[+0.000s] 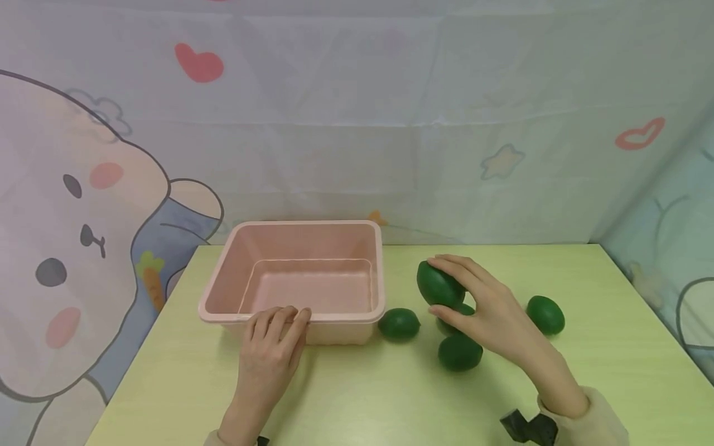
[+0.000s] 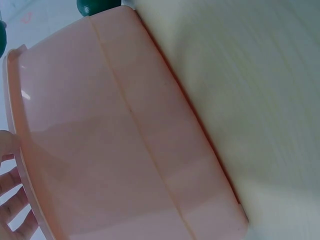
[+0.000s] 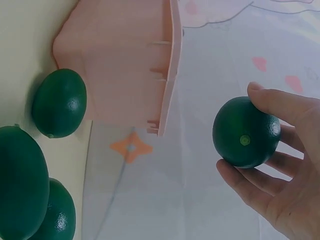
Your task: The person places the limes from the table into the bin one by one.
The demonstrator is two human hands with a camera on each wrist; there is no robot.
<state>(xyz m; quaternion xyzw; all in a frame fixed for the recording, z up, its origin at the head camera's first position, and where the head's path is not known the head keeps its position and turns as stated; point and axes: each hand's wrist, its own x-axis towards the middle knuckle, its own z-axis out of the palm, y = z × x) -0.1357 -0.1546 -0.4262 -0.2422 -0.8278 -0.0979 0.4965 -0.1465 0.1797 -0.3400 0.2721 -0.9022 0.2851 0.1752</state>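
Observation:
A pink plastic basin (image 1: 223, 279) stands at the left of the table with its inside bare. My left hand (image 1: 273, 347) holds its front rim, fingers bent over the edge; the left wrist view shows the basin's outer wall (image 2: 115, 140) and those fingers (image 2: 15, 202) at the rim. In the air right of the basin, my right hand (image 1: 496, 316) grips a dark green lime (image 1: 439, 285) between thumb and fingers. Below it lie a lime (image 1: 460, 353) and another, partly hidden by the hand. One lime (image 1: 399, 324) sits beside the basin's front right corner.
Farther right on the pale yellow table (image 1: 379, 396) lies another lime (image 1: 545, 314). A printed cloth (image 1: 334, 173) with hearts and a cartoon animal hangs behind the table, and more cloth (image 1: 680, 248) hangs along the right side.

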